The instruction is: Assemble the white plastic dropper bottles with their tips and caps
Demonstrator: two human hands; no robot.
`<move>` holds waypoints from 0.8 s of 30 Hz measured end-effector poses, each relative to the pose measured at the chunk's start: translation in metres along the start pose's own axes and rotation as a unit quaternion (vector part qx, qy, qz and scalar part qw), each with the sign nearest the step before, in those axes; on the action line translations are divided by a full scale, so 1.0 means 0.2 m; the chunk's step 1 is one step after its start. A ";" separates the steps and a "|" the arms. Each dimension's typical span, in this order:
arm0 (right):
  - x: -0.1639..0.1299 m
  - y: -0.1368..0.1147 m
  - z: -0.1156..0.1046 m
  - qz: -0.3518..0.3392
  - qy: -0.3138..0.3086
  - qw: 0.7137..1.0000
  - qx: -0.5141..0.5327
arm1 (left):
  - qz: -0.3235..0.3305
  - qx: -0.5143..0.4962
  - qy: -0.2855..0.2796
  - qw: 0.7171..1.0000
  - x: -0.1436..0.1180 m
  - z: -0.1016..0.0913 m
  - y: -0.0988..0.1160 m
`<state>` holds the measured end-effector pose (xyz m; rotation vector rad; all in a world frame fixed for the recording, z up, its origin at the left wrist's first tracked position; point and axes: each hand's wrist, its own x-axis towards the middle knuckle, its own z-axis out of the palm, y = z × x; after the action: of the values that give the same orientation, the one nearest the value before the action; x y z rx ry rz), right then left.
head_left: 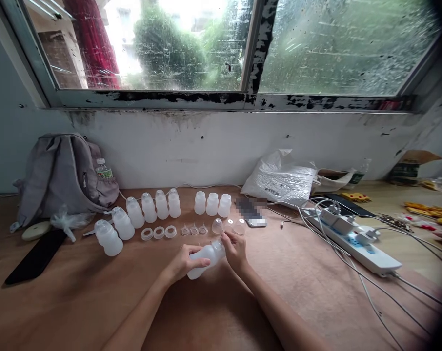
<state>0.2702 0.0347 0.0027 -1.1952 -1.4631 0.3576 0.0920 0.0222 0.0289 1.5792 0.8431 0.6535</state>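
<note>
While both forearms are reaching in from the near edge of the table (pixel 78 302), the two hands are meeting over its middle around one translucent plastic bottle (pixel 206 256). The left hand (pixel 182 265) is curling around the bottle's body, thumb lying along the upper side and fingers wrapping underneath, so the bottle is being held tilted almost on its side, its neck pointing up and to the right. The right hand (pixel 235 248) is closing on that neck end, fingertips pinching at the top of the bottle; whether a small part is sitting between those fingers cannot be told. Both wrists are bending slightly inward toward each other.

Just beyond the hands, a row of small parts is lying on the table: three white rings (pixel 158 232) to the left, three clear nipples (pixel 194 229) in the middle, and clear dome caps (pixel 230 225) to the right. Farther back, five capped bottles (pixel 140 217) are standing in a curving line at the left, and three open bottles (pixel 212 204) are standing beside them. A grey backpack (pixel 60 175) is leaning against the far wall at the left, a white plastic bag (pixel 279 180) is resting at the far right, and a power strip (pixel 352 234) with plugged cables is lying along the right side.
</note>
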 end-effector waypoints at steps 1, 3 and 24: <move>0.00 0.00 0.00 0.000 -0.003 1.000 0.008 | -0.025 -0.037 -0.028 0.999 0.00 -0.01 0.00; -0.01 0.00 0.00 -0.001 -0.008 1.000 0.028 | -0.074 -0.103 -0.080 0.989 0.00 -0.02 -0.01; 0.00 -0.03 -0.07 -0.060 0.051 0.995 -0.060 | -0.014 -0.114 -0.066 0.991 0.02 0.05 -0.05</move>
<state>0.2789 0.0266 0.0119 -1.1978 -1.4763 0.1262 0.1007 0.0191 0.0163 1.3851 0.6675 0.5961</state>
